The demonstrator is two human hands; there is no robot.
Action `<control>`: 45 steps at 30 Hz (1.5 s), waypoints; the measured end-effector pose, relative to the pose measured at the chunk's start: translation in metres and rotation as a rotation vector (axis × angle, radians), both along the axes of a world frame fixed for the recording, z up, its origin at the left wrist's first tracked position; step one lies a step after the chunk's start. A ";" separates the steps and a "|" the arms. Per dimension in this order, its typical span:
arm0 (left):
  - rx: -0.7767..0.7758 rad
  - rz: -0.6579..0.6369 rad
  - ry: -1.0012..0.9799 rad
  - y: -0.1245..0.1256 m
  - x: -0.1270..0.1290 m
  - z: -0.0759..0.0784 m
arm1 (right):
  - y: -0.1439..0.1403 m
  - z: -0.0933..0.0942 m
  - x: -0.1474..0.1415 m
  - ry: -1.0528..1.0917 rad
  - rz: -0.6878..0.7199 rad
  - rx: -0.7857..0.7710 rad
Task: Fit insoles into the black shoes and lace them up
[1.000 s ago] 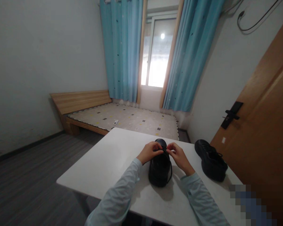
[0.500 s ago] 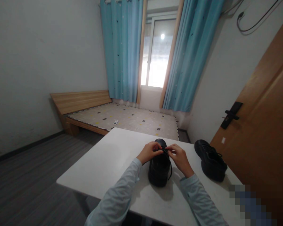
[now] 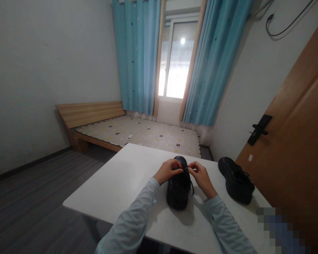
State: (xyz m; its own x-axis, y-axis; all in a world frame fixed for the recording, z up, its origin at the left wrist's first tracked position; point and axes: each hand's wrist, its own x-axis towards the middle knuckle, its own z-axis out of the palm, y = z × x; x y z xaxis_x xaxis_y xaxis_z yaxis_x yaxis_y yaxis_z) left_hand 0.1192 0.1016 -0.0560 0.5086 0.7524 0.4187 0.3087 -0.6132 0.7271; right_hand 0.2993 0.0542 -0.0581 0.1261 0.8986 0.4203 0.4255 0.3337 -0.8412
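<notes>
A black lace-up shoe (image 3: 178, 192) stands on the white table (image 3: 103, 187) with its heel toward me and its toe pointing away. Over the left side of its lacing, my left hand (image 3: 169, 170) is closed, fingertips pinching at the shoelace. From the right, my right hand (image 3: 201, 174) pinches the black shoelace (image 3: 193, 188) between thumb and fingers; a loose length hangs down the shoe's right side. Exactly how the lace runs between the fingers is too small to make out. The matching black shoe (image 3: 237, 181) rests near the table's right edge, away from both hands.
Beyond the table is a low wooden bed (image 3: 95, 114) with a patterned mattress and a white remote control (image 3: 129, 137) on it. A wooden door (image 3: 286, 141) with a black handle stands close on the right. Blue curtains (image 3: 137, 60) flank the window.
My right hand has shifted very slightly, still pinching at the lace. The left hand and both shoes look the same as before.
</notes>
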 end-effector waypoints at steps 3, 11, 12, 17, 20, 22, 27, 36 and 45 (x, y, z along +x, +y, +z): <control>-0.003 -0.002 0.003 0.000 0.000 0.001 | 0.002 -0.002 -0.002 0.058 0.008 0.016; -0.014 0.006 0.017 0.000 -0.001 0.000 | 0.002 -0.002 -0.003 0.124 0.064 0.001; -0.013 0.008 0.021 -0.001 -0.001 0.000 | 0.001 -0.001 -0.002 0.102 0.057 0.005; -0.003 0.014 0.024 -0.001 -0.001 0.001 | -0.003 0.004 0.002 -0.118 0.021 0.030; -0.009 0.014 0.019 -0.001 -0.001 0.001 | -0.005 0.007 0.004 -0.231 -0.007 0.045; -0.011 0.013 0.017 -0.001 -0.001 0.001 | -0.005 0.008 0.005 -0.303 -0.033 0.056; -0.001 0.001 0.001 0.000 0.000 0.000 | -0.003 0.005 0.013 -0.505 -0.164 0.147; -0.006 0.006 0.013 0.000 -0.001 0.000 | 0.002 0.000 0.019 -0.134 -0.177 0.034; -0.002 0.007 0.017 0.000 -0.001 -0.001 | -0.006 0.011 0.010 0.441 0.114 -0.082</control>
